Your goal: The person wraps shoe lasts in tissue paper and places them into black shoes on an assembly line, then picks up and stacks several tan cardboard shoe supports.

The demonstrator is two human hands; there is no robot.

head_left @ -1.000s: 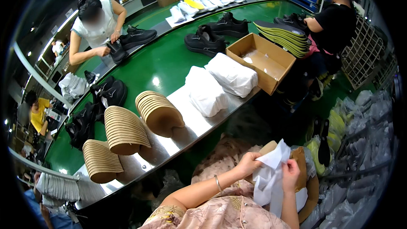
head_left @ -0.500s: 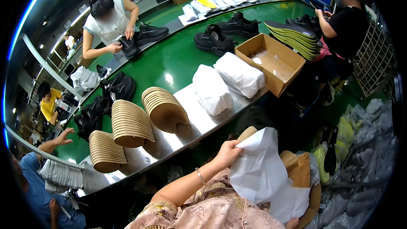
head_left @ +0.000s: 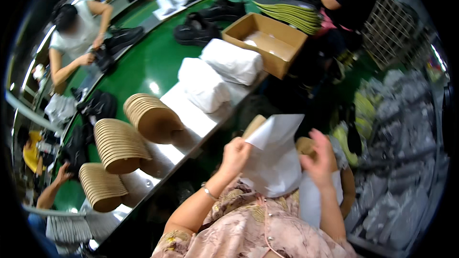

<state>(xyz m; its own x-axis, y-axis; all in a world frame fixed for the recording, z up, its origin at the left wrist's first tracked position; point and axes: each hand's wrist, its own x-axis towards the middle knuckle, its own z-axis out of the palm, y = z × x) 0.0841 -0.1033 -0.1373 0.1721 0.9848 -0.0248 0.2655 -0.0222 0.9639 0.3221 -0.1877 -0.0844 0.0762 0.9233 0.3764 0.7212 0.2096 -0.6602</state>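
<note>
A sheet of white tissue paper point(head_left: 275, 162) is pinched in my left hand point(head_left: 236, 156), whose fingers are closed on its upper left corner. Just beyond those fingers, a curved brown cardboard piece point(head_left: 255, 125) sticks up; whether the same hand grips it I cannot tell. My right hand point(head_left: 319, 162) is raised at the paper's right side, fingers apart and slightly blurred, with nothing visible in it. Behind it shows more brown cardboard point(head_left: 306, 146). A second white sheet point(head_left: 311, 200) hangs below, partly behind my right forearm.
Along the bench edge stand several stacks of curved cardboard point(head_left: 119, 145), two white wrapped bundles point(head_left: 203, 86) and a cardboard box point(head_left: 267, 43). Black shoes point(head_left: 196, 29) and green-edged insoles point(head_left: 289, 13) lie beyond. Bagged items point(head_left: 392, 181) fill a rack at right. Co-workers point(head_left: 71, 38) work around the bench.
My right hand has come up from low by the paper's bottom edge to its right side, fingers now spread. The left hand still holds the paper. The view has shifted rightward.
</note>
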